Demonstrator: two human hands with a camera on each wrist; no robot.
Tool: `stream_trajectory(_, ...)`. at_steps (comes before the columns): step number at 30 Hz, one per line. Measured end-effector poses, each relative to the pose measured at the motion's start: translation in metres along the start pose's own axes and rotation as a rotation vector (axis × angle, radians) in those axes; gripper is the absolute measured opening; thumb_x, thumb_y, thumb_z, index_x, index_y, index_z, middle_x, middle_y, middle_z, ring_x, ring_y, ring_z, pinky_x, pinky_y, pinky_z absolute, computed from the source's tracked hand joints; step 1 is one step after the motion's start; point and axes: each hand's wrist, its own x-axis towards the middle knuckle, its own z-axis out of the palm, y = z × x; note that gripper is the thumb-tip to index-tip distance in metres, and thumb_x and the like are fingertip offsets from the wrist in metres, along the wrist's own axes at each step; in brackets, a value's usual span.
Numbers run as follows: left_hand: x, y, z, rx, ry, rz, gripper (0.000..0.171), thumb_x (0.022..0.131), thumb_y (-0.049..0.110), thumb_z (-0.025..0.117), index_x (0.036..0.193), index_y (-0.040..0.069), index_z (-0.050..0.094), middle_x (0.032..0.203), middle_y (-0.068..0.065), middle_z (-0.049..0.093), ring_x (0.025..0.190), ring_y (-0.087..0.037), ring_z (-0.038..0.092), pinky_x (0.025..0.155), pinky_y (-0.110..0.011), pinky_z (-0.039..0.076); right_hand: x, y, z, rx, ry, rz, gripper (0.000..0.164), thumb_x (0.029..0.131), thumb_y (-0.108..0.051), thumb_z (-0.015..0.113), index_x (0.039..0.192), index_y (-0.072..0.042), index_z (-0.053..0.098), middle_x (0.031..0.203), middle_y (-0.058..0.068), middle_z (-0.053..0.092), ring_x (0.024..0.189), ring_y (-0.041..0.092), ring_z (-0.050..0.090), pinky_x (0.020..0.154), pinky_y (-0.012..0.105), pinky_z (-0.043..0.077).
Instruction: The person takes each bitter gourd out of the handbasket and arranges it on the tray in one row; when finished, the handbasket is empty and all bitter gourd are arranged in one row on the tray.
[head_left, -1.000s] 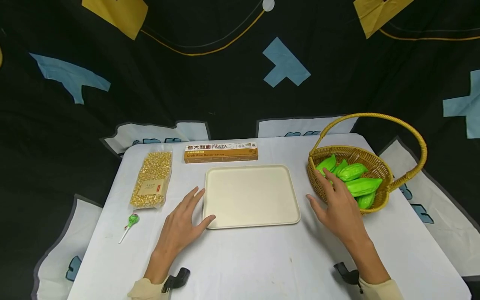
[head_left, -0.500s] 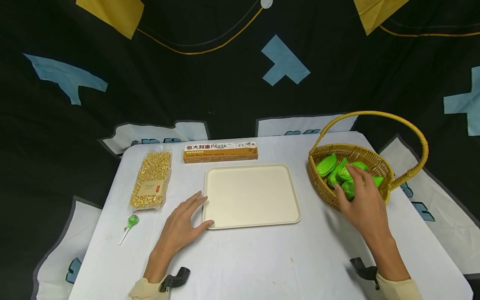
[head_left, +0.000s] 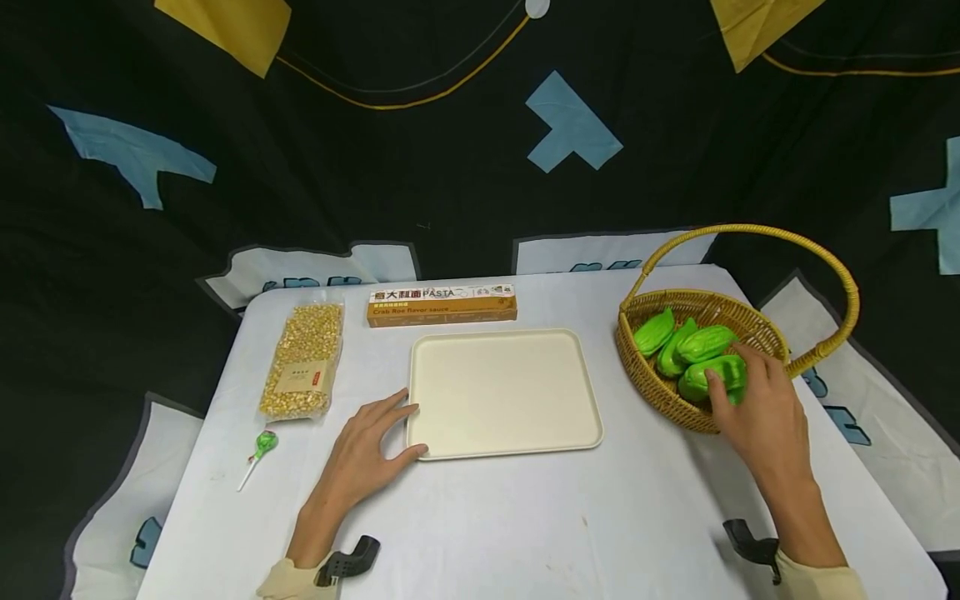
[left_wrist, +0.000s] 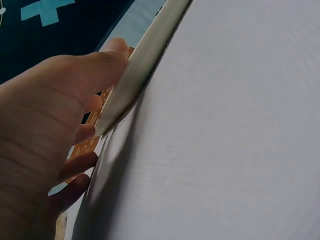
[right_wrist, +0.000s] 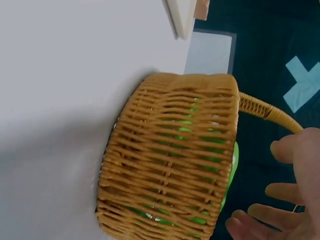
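My left hand (head_left: pixel 363 450) is at the left end of a cream rectangular tray (head_left: pixel 506 396), fingers loosely spread along its rim. In the left wrist view the thumb (left_wrist: pixel 117 52) lies against the tray's edge. On the right stands a wicker basket (head_left: pixel 633 379) with a tall arched handle, holding several bright green, ridged, pointed fruits (head_left: pixel 705 343). My right hand (head_left: pixel 768 417) reaches over its front right side, thumb and fingers spread about the nearest fruit (head_left: pixel 701 377). In the right wrist view the fingers (right_wrist: pixel 272 215) are apart above the basket's rim, and green shows through the weave.
A bag of corn kernels (head_left: pixel 303 350) lies at the left, with a green lollipop (head_left: pixel 262 443) in front of it. A pasta box (head_left: pixel 442 311) lies behind the tray. A white cloth (head_left: pixel 517 533) covers the table, before a black curtain (head_left: pixel 420 183).
My right hand has moved rightward over the basket, from its left part to its front right. The fruits have shifted a little. My left hand stays nearly still at the tray.
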Motion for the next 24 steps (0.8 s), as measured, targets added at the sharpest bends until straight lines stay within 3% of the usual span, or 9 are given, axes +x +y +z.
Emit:
stream_trajectory(14, -0.001, 0.000, 0.000, -0.033, -0.043, -0.049, 0.062, 0.084, 0.039, 0.093, 0.137, 0.015, 0.073, 0.159, -0.009, 0.058, 0.138, -0.036, 0.056, 0.104, -0.059, 0.049, 0.008, 0.013, 0.004, -0.067, -0.185, 0.208, 0.079, 0.105, -0.044, 0.065, 0.156, 0.011, 0.041, 0.141, 0.052, 0.045, 0.114, 0.074, 0.052, 0.088, 0.082, 0.047)
stream_trajectory(24, -0.003, 0.000, 0.002, -0.038, -0.035, -0.040, 0.061, 0.084, 0.038, 0.094, 0.137, 0.015, 0.073, 0.158, -0.008, 0.058, 0.138, -0.035, 0.056, 0.104, -0.058, 0.048, 0.015, 0.017, 0.010, -0.038, -0.230, 0.237, 0.083, 0.106, -0.050, 0.060, 0.153, 0.016, 0.042, 0.146, 0.052, 0.039, 0.121, 0.073, 0.049, 0.095, 0.084, 0.045)
